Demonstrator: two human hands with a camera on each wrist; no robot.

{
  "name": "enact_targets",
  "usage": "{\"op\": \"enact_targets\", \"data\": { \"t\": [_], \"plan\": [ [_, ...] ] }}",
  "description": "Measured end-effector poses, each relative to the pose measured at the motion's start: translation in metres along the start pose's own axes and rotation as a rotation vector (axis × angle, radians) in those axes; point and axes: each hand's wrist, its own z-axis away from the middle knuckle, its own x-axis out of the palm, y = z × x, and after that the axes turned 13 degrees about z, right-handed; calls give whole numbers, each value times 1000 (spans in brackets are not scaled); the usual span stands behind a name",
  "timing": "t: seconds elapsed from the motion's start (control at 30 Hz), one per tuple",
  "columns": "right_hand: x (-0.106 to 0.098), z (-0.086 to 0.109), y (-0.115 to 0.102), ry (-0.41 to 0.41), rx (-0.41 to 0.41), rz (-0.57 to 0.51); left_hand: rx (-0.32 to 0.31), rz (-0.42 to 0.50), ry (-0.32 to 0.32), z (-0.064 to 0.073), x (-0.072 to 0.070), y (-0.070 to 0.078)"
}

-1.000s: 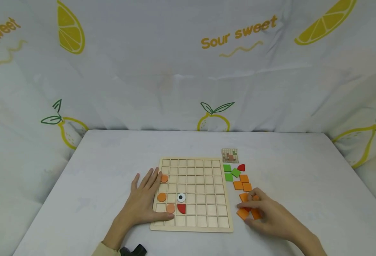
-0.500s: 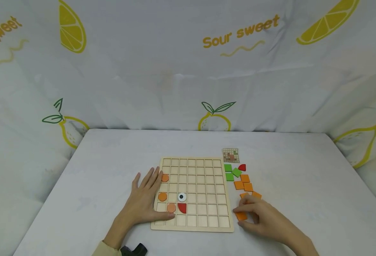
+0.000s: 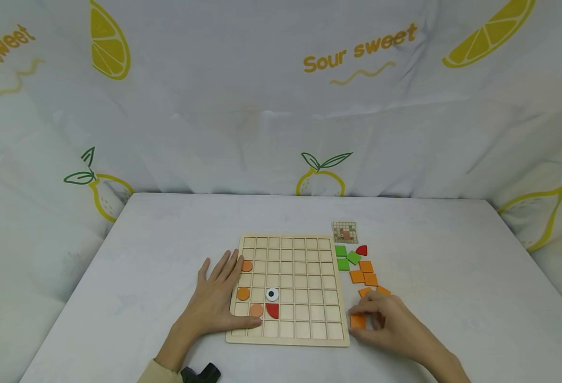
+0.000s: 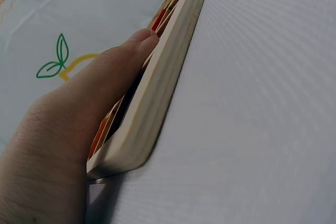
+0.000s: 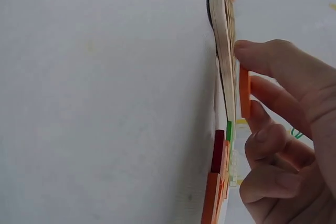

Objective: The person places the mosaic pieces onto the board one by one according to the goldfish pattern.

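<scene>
A wooden grid board point(image 3: 308, 298) lies on the white table. My left hand point(image 3: 216, 298) rests spread over its left edge, and the thumb point(image 4: 113, 72) lies along the near rim in the left wrist view. Set in the board's cells are several orange discs point(image 3: 243, 293), a white eye disc point(image 3: 272, 294) and a red quarter-circle piece point(image 3: 273, 310). Just off the board's right edge, my right hand point(image 3: 389, 325) pinches an orange square tile point(image 5: 244, 92) between thumb and fingers. The right wrist view shows this tile raised off the table.
Right of the board lie several orange tiles point(image 3: 366, 266), several green tiles point(image 3: 341, 251) and a red quarter-circle piece point(image 3: 362, 250). A small pattern card point(image 3: 345, 232) lies behind them. Near the left forearm sits a black object point(image 3: 203, 373).
My right hand has moved left from the loose tiles to the board's right edge, with an orange tile now pinched in its fingers. The left hand stays on the board.
</scene>
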Motion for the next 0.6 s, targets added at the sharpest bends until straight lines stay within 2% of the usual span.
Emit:
{"op": "enact_targets", "data": {
  "t": [0.13,0.4,0.6],
  "plan": [
    [0,-5,-5,50,-12,8,-2,4,-2,0,0,0],
    [-5,-19,-20,75,-1,-28,2,4,0,0,1,-2],
    [-5,-35,-35,39,27,-19,-2,6,0,0,1,-1]
  ]
}}
